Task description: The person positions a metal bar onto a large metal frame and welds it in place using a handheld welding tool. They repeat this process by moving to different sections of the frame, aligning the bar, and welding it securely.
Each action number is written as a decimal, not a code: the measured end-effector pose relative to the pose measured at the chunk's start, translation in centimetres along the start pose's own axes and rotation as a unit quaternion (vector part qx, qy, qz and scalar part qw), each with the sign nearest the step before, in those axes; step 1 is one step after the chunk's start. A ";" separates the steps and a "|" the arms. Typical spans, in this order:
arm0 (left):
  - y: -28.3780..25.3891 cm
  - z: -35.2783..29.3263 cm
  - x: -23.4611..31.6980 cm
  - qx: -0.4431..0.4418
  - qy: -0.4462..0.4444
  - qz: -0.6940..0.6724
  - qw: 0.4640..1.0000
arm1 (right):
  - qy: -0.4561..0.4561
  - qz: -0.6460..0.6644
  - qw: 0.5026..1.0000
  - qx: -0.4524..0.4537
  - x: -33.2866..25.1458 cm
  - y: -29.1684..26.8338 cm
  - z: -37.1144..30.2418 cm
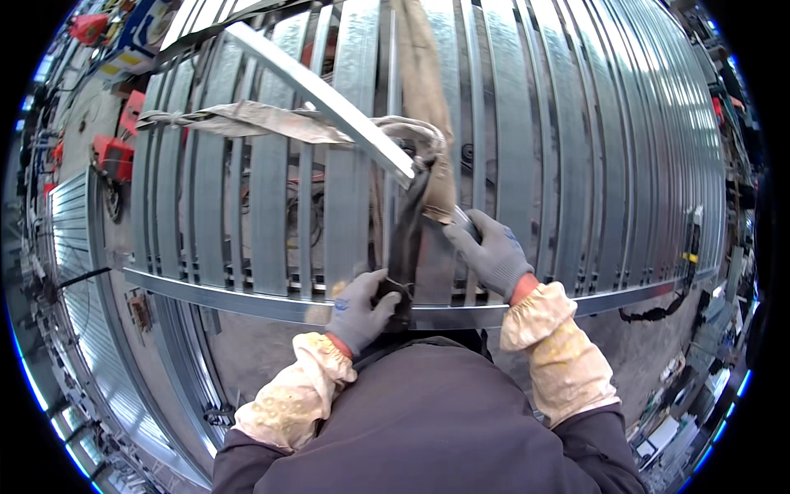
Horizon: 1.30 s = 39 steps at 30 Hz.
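My left hand (362, 309), in a grey glove, is closed on the lower end of a black strap (406, 239) by the near edge of a metal panel. That strap runs up to a knot of cloth straps. My right hand (496, 253), also gloved, is curled around something greyish beside the lower end of a wide tan strap (428, 107); the palm side is hidden. A beige twisted strap (255, 120) comes from the left into the same knot. Across it lies a bright square metal bar (325, 99), slanting down to the knot.
The slatted metal panel (512, 148) spreads in front of me, with a long rail (222, 294) along its near edge. More metal profiles (177, 350) lie at the left. Red equipment (113, 156) stands beyond the panel's left side. A black strap (658, 313) hangs near the right end.
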<state>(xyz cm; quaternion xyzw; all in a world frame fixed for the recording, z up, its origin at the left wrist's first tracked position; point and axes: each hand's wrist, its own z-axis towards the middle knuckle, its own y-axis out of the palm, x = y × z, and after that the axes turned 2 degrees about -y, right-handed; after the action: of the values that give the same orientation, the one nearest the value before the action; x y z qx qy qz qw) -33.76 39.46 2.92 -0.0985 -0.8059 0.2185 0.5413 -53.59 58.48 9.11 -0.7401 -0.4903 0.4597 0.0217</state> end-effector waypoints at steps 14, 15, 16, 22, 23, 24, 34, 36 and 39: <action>-0.5 11.8 5.5 0.165 0.088 -0.036 0.982 | -0.063 -0.058 0.995 0.059 -1.2 4.8 0.8; 0.0 12.4 5.1 0.196 0.093 -0.012 0.976 | -0.054 -0.077 0.993 0.067 -1.5 5.3 1.0; -0.6 12.6 5.9 0.171 0.069 -0.023 0.983 | -0.043 -0.093 0.992 0.077 -1.7 5.6 1.2; -1.6 15.1 4.9 0.184 0.060 -0.218 0.957 | -0.045 -0.128 0.987 0.090 -1.5 5.7 1.1; -2.1 16.2 4.4 0.192 0.075 -0.226 0.952 | -0.043 -0.111 0.990 0.081 -1.6 5.8 0.9; -2.6 16.8 4.1 0.173 0.046 -0.230 0.957 | -0.041 -0.094 0.992 0.071 -1.8 5.9 0.9; -4.9 18.0 6.5 0.022 0.075 -0.289 0.954 | -0.067 0.111 0.986 0.109 -3.1 10.3 -2.0; -4.7 17.5 6.5 0.006 0.070 -0.302 0.951 | -0.078 0.126 0.980 0.133 -3.0 11.3 -2.4; -4.7 16.0 6.1 -0.005 0.061 -0.311 0.949 | -0.075 0.158 0.976 0.132 -3.2 12.4 -2.4</action>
<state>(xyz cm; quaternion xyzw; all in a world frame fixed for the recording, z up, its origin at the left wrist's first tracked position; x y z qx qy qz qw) -50.41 33.78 5.08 0.1406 -0.7631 0.0288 0.6301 -43.48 50.69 6.60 -0.7622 -0.3022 0.5723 0.0090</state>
